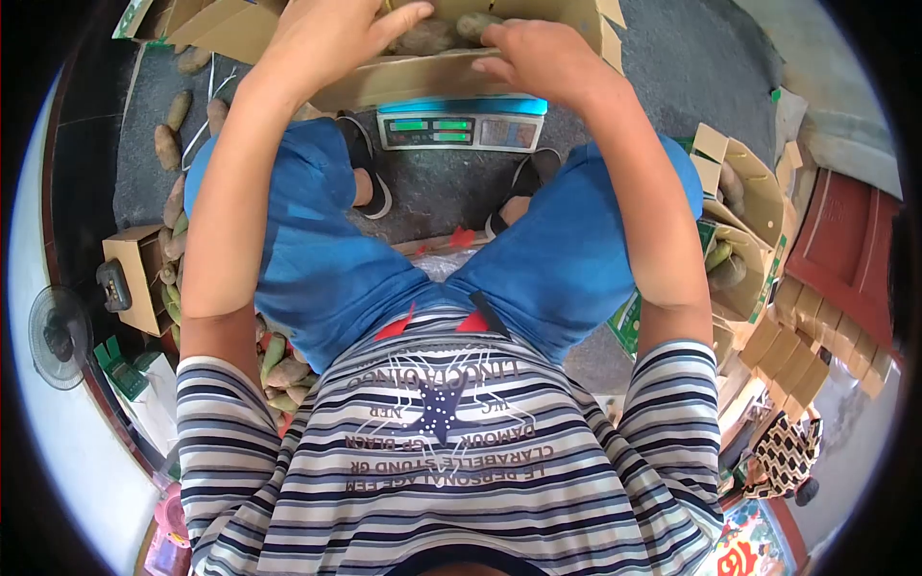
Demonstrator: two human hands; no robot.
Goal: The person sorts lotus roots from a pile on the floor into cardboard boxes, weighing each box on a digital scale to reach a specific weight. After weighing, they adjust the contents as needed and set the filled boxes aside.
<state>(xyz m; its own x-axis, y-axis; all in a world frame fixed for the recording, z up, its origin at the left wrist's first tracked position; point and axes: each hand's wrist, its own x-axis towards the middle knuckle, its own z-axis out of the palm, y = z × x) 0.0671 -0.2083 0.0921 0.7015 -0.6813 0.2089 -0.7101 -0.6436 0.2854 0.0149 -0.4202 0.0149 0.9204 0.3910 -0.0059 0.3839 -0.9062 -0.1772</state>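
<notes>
A cardboard box holding brown tubers rests on a digital scale with lit green displays. Over the box's left side is my left hand, its thumb stretched out toward a large tuber; its other fingers are partly cut off by the frame's top edge. My right hand reaches over the box from the right, thumb and fingers apart. Its fingertips are right at a smaller tuber, and its thumb lies over the near wall.
Loose tubers lie on the dark floor to the left, with a pile beside my leg. Open boxes with tubers stand at right, near a red wooden piece. A fan is far left.
</notes>
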